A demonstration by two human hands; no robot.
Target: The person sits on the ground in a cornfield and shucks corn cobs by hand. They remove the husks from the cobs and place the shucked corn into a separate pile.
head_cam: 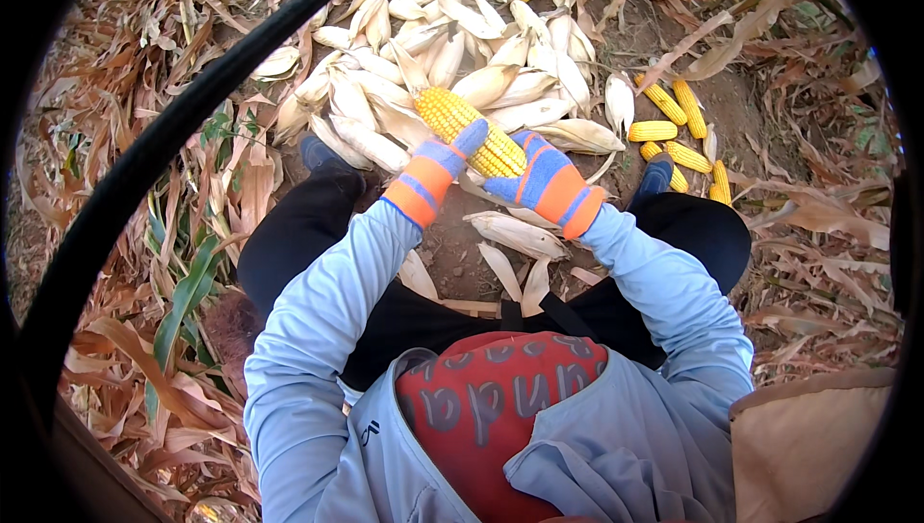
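Observation:
Both my hands wear blue and orange knitted gloves. A yellow ear of corn (471, 130), with its kernels bare, lies slantwise between them above a heap of corn ears in pale dry husks (433, 47). My left hand (437, 173) grips the ear, its thumb across the kernels. My right hand (546, 180) holds the lower right end of the same ear. Pale husk is visible at the ear's upper left end. A loose husk piece (516, 234) lies on the soil below my hands.
Several bare yellow corn ears (653, 131) lie on the soil near my right shoe (653, 175). My left shoe (323, 153) is beside the husked heap. Dry corn stalks and leaves (816, 213) cover both sides. A dark curved strap or cable (195, 97) crosses the upper left.

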